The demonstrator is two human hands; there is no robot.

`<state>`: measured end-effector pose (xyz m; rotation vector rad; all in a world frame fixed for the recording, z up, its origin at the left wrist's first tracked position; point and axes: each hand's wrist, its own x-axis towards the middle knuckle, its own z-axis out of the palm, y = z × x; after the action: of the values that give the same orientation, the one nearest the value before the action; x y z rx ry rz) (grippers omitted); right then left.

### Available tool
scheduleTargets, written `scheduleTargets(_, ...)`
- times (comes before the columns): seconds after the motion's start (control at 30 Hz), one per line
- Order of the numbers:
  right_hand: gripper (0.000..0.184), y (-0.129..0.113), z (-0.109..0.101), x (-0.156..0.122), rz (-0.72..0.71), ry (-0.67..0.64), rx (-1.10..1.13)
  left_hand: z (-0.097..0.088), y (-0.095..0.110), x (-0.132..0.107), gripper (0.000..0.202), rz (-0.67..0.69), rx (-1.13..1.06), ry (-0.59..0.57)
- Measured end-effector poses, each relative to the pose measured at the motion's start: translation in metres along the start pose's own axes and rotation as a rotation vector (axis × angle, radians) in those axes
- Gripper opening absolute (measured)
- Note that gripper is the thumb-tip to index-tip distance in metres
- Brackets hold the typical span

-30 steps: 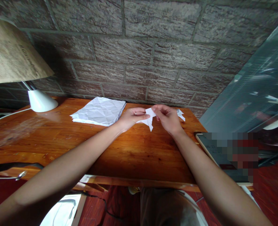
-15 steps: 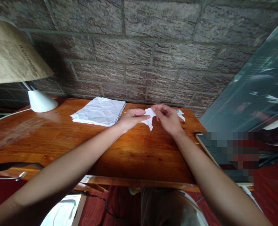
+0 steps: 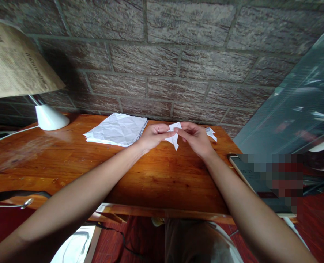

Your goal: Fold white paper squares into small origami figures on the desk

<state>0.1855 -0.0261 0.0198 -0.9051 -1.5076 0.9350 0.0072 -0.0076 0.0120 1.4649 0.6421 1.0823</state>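
Head-worn camera looks forward and down over the wooden desk (image 3: pixel 156 175), near.

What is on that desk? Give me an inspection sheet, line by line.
Surface: wooden desk, glossy, scuffed toward its left.
Job's things: folded paper piece, white, pointed tip down, held near the desk's back edge.
Clutter: stack of creased white sheets left of the hands; small paper scrap behind the right hand; dark flat slab at the desk's right edge, partly blurred.
Hands: left hand, ring on one finger, and right hand pinch the folded paper piece from either side.
Cables: white cord runs left from the lamp; dark cable below the desk.
Surroundings: lamp at back left; brick wall behind; glass pane at right.
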Motion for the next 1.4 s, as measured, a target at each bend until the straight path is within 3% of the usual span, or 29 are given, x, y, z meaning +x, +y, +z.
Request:
scheduleTargets(0.43,0.043,0.000,0.001,-0.001,0.035,0.026,-0.034,0.003,0.000,-0.001,0.038,0.026,0.049,0.057)
scheduleTargets(0.73,0.039,0.002,0.001,0.000,0.050,0.050,0.018,-0.002,-0.012,0.001,0.039,-0.115,-0.057,0.036)
scheduleTargets(1.07,0.041,0.002,0.005,0.000,0.071,0.063,0.041,-0.002,-0.016,0.003,0.033,-0.136,-0.252,0.045)
scheduleTargets(1.4,0.041,0.005,0.005,0.002,0.178,0.117,0.215,-0.001,-0.014,0.004,0.039,-0.217,-0.361,0.086)
